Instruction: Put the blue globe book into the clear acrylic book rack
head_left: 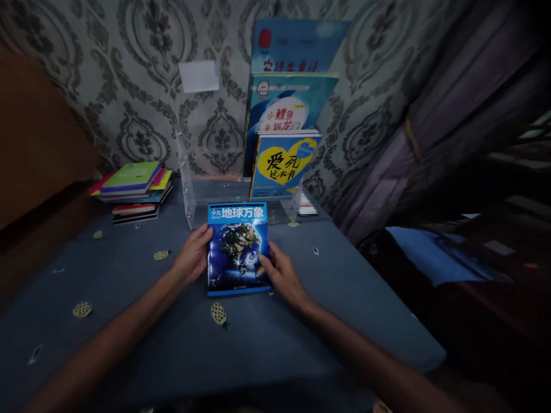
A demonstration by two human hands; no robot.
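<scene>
A blue book with an Earth picture on its cover (238,248) lies flat on the dark blue tablecloth (172,344), just in front of a clear acrylic book stand (189,183). My left hand (193,253) grips the book's left edge. My right hand (280,274) holds its right edge, thumb on the cover. Three books stand in the rack's right half: a blue one with a yellow heart (282,165) in front, a teal one (288,106) behind it, and a taller blue one (297,46) at the back.
A stack of several colourful books (133,189) lies at the table's back left. Patterned wallpaper with a white note (198,76) is behind the stand. A purple curtain (430,126) hangs at the right, with dark furniture beside the table's right edge.
</scene>
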